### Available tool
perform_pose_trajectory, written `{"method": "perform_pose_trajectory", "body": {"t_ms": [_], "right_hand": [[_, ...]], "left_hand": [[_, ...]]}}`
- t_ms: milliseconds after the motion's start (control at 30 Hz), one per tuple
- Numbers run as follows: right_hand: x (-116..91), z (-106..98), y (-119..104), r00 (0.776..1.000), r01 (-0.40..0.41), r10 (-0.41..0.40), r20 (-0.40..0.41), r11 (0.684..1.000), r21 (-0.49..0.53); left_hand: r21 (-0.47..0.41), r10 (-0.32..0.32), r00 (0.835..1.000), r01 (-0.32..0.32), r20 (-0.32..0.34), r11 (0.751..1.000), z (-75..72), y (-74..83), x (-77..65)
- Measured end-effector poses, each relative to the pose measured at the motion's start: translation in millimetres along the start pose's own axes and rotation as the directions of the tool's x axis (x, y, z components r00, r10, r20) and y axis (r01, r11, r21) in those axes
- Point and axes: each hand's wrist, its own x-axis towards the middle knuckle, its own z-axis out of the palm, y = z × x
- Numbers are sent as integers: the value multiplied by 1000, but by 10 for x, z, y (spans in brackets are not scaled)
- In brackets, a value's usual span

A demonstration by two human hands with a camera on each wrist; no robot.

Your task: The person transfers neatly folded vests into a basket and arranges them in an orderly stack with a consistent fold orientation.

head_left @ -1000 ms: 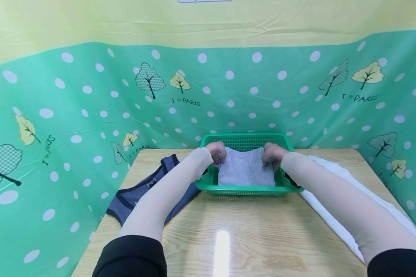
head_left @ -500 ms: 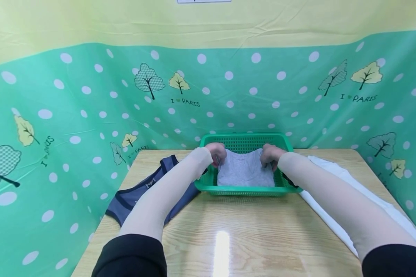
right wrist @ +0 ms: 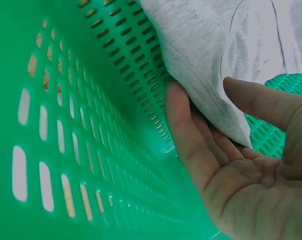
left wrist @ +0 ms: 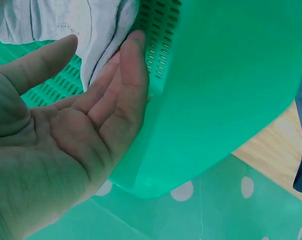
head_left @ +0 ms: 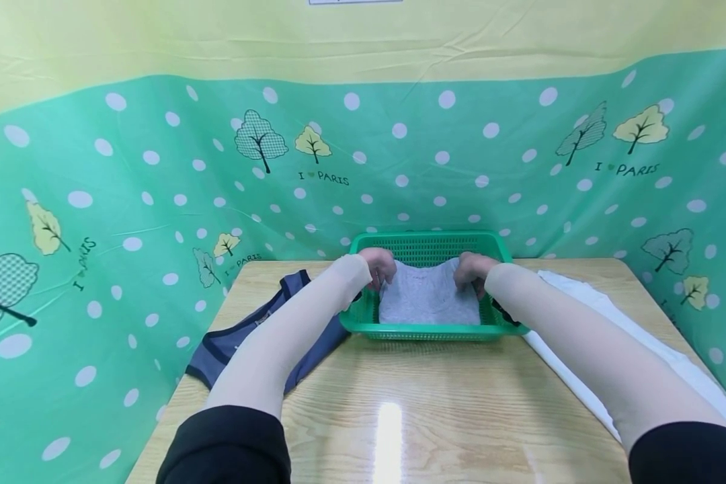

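A folded light grey shirt (head_left: 429, 296) lies in a green plastic basket (head_left: 429, 331) at the back of the table. At its left side, my left hand (head_left: 380, 265) reaches in over the rim. The left wrist view shows those fingers (left wrist: 133, 75) lightly bent along the shirt's edge, the thumb standing apart. On the opposite side is my right hand (head_left: 473, 270). Its fingers (right wrist: 183, 120) slip under the shirt's edge in the right wrist view, and the thumb is spread away above. Small print shows inside the neckline.
A dark blue garment with darker trim (head_left: 242, 336) is spread left of the basket, partly behind my left forearm. White cloth (head_left: 617, 323) lies along the right side, partly under my right arm. A green dotted curtain (head_left: 435, 154) hangs close behind the wooden table (head_left: 448, 403).
My right hand has shifted slightly to the left, and the shirt's top edge has flattened a little. My left hand and the basket are nearly where they were.
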Motion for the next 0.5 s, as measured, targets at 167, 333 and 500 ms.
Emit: {"method": "perform_pose_trajectory", "body": {"t_ms": [167, 333, 500], "right_hand": [[-4, -19, 6, 1000, 0, 0, 9, 1000, 18], [-55, -70, 11, 1000, 15, -15, 4, 999, 29], [-122, -125, 17, 999, 53, -53, 0, 998, 38]], "left_hand": [[2, 14, 1000, -14, 0, 1000, -36, 4, -29], [15, 28, 999, -28, -24, 999, -122, 25, -90], [11, 49, 994, -48, -96, 999, -201, 49, -102]]}}
